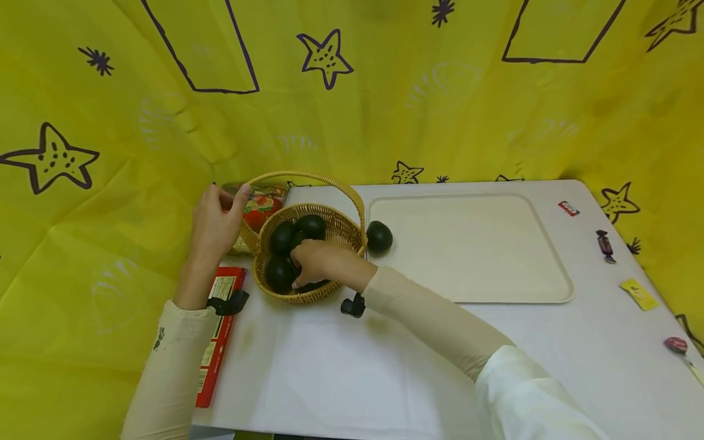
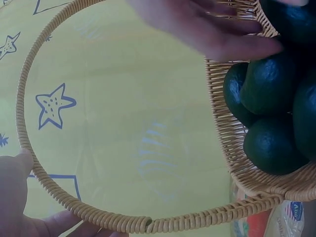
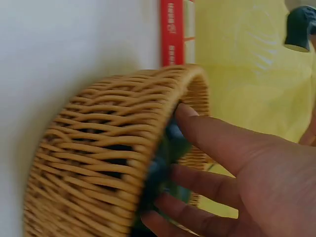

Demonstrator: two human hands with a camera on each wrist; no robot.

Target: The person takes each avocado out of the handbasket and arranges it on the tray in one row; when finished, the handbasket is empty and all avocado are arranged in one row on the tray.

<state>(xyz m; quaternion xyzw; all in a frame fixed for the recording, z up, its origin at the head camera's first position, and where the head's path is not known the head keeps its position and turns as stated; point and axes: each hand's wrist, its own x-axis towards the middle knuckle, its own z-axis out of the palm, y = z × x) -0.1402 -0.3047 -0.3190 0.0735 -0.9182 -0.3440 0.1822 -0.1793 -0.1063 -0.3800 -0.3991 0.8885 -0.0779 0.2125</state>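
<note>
A wicker basket (image 1: pixel 335 227) with a hoop handle (image 1: pixel 308 176) stands at the table's left and holds several dark green avocados (image 1: pixel 310 226). My left hand (image 1: pixel 230 199) pinches the handle at its left end; in the left wrist view its thumb and fingers (image 2: pixel 17 170) close on the hoop. My right hand (image 1: pixel 301 276) reaches into the basket with fairly straight fingers (image 3: pixel 207 133) that touch an avocado (image 3: pixel 170 148) just inside the rim. One more avocado (image 1: pixel 379 237) lies outside, between the basket and the tray.
A cream tray (image 1: pixel 473 293) lies right of the basket. A red box (image 1: pixel 220 333) sits under my left forearm and a snack packet (image 1: pixel 265 205) behind the basket. Wrapped sweets (image 1: pixel 605 244) and a lollipop (image 1: pixel 678 345) dot the right edge. Yellow cloth hangs behind.
</note>
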